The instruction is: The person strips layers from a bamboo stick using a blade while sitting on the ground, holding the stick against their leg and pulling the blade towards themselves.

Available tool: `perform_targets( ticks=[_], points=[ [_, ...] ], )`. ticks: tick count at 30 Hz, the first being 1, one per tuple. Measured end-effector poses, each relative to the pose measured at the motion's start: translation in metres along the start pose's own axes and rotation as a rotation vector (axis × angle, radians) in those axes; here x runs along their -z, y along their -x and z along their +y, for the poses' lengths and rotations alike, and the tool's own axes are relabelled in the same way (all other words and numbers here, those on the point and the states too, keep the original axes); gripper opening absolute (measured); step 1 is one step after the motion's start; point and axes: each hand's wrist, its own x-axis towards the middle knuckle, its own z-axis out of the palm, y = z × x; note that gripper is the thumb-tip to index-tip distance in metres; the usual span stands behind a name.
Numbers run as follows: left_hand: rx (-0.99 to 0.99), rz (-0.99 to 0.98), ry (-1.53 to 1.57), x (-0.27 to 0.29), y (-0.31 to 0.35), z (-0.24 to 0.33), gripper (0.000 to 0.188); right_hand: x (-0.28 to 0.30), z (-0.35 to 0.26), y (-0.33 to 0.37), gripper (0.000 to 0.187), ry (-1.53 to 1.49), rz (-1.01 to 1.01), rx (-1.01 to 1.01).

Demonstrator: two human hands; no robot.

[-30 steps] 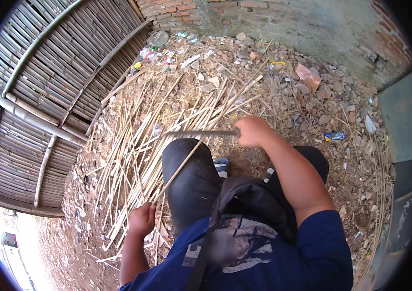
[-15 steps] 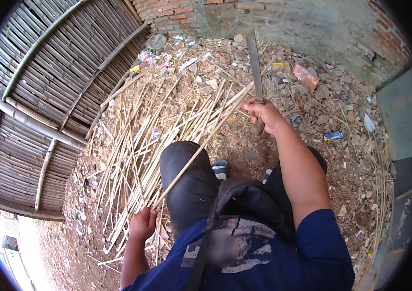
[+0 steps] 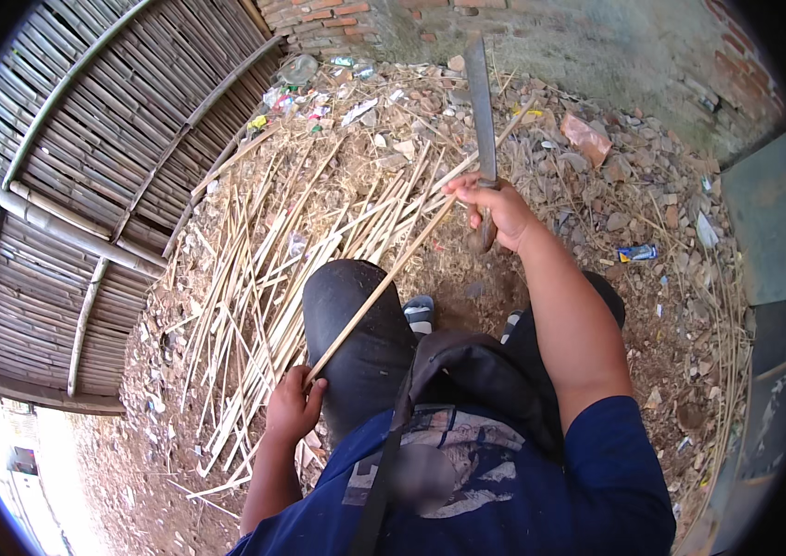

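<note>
A long, thin bamboo strip slants over my left knee. My left hand grips its near end, thumb and fingers closed around it. My right hand is wrapped around the handle of a machete, whose long grey blade points away from me, upright in the view. The thumb and fingertips of that hand also touch the strip partway along. Its far end extends past the blade. Left of my knee, many similar split bamboo strips lie in a loose, crossing heap on the ground.
A bamboo slat wall rises at the left. At the back stands a brick and plaster wall, and grey panels are at the right. The ground holds rubble, litter, a reddish stone block and a blue wrapper.
My left hand has moved up and right toward my knee, pushing the bamboo strip farther out past the machete. The right hand has shifted slightly, with its fingers at the strip.
</note>
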Motion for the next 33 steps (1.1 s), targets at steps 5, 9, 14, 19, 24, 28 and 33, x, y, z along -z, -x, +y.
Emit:
perform_targets(
  ticks=[5,9,14,19,24,28,33],
  points=[
    [0.023,-0.072,-0.098,-0.001,-0.005,-0.003,0.027,0.006,-0.012,0.007,0.026,0.597,0.131,0.151],
    [0.010,-0.119,-0.066,0.001,-0.005,-0.004,0.030,-0.002,-0.039,0.020,0.028,1.040,0.181,0.068],
    [0.002,-0.095,-0.005,-0.005,-0.008,-0.002,0.032,-0.044,-0.028,0.031,0.035,1.212,-0.098,0.063],
    [0.022,-0.077,-0.040,-0.004,-0.008,0.002,0.031,-0.062,-0.009,0.027,0.032,1.410,-0.357,0.048],
    [-0.016,-0.087,-0.065,-0.006,-0.018,-0.002,0.031,-0.004,0.025,-0.003,0.042,1.163,-0.150,-0.181],
    [-0.003,-0.103,-0.102,0.006,-0.017,0.005,0.034,-0.014,0.007,0.004,0.051,1.263,-0.103,-0.245],
    [0.036,-0.146,-0.126,0.010,-0.018,0.009,0.035,-0.054,0.003,0.021,0.052,1.433,-0.399,-0.250]
  ],
)
